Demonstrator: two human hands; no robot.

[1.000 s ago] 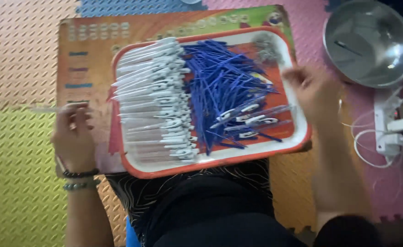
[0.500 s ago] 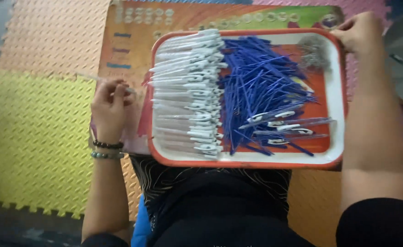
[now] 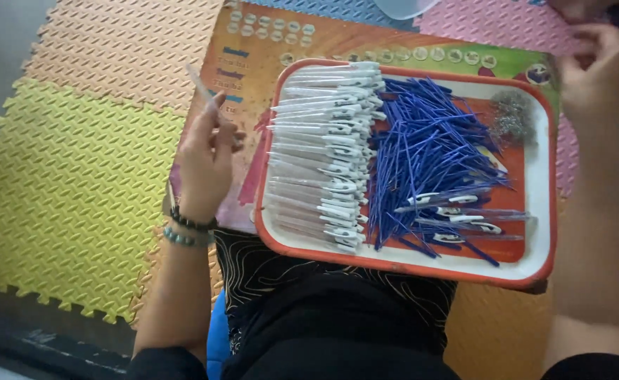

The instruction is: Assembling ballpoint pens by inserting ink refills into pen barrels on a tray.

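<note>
An orange-rimmed tray (image 3: 545,204) rests on my lap. A neat stack of clear pen barrels with white clips (image 3: 320,165) fills its left side. Loose blue ink refills (image 3: 429,151) lie heaped in the middle, and a small pile of metal springs (image 3: 510,116) sits at the top right. My left hand (image 3: 207,155) hovers left of the tray, fingers closed on one clear pen barrel (image 3: 198,82) that points up and away. My right hand (image 3: 601,60) is raised past the tray's top right corner with fingers curled; what it holds is not visible.
Under the tray lies a colourful printed board (image 3: 267,49). Interlocking foam floor mats surround me: yellow (image 3: 63,197), orange (image 3: 112,42) and pink (image 3: 499,21). A pale round container (image 3: 404,7) peeks in at the top edge.
The view has swung left, so the metal bowl at right left the frame. My left hand lifted the clear pen barrel off the board. My right hand moved up beyond the tray's corner.
</note>
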